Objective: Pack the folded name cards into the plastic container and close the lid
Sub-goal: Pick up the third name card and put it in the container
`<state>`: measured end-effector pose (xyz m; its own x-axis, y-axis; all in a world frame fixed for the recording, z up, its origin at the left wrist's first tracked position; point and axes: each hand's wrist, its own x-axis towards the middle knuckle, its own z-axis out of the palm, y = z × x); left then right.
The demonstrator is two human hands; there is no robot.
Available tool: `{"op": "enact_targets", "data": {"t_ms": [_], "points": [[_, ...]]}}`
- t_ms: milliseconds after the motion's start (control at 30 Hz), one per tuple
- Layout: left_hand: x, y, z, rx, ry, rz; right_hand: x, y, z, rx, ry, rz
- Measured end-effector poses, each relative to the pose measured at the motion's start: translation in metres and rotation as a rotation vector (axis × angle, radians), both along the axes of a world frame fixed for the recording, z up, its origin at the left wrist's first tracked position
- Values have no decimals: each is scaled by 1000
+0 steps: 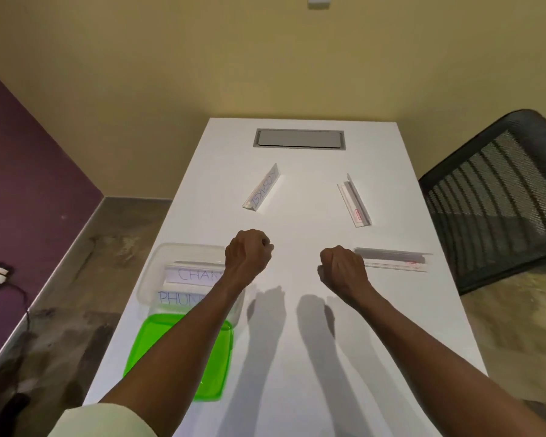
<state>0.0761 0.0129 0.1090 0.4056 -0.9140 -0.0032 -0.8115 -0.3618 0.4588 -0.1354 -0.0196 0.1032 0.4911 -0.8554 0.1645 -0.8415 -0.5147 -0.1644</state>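
Both fists clenched, nothing in either. My left hand (249, 252) hangs mid-frame just right of the clear container (148, 279), my right hand (342, 269) right of centre. Container sits lower left w/ two cards already inside; green lid (158, 351) lies flat on the table (297, 342) just below it, off. Three cards still out. Nearest: the flat card (394, 260) just right of my right hand, long axis running left-right across the frame, so prob. a right-hand pick. Angled card (355, 201) is upper right, also right side. Lettered card (262, 189) is upper centre, above my left hand, axis diagonal, so left is closer.
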Motion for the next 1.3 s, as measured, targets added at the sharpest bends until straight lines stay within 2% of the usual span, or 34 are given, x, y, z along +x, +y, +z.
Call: {"op": "enact_targets", "data": {"t_ms": [133, 233, 333, 567, 833, 1000, 1300], "points": [[-34, -17, -2, 53, 132, 74, -41, -14, -5, -29, 50, -35], [-56, -29, -8, 86, 197, 91, -68, -30, -12, 78, 109, -118], [-76, -42, -14, 117, 234, 91, -98, -46, -23, 153, 27, -228], [-123, -73, -27, 187, 371, 41, -156, -84, -29, 232, -15, -381], [-154, -119, -46, 249, 306, 15, -195, -133, -47, 275, -144, -499], [-162, -143, -65, 293, 335, 41, -208, -160, -57, 398, -193, -602], [-177, -177, -98, 373, 416, 90, -219, -193, -89, 537, -133, -748]]}}
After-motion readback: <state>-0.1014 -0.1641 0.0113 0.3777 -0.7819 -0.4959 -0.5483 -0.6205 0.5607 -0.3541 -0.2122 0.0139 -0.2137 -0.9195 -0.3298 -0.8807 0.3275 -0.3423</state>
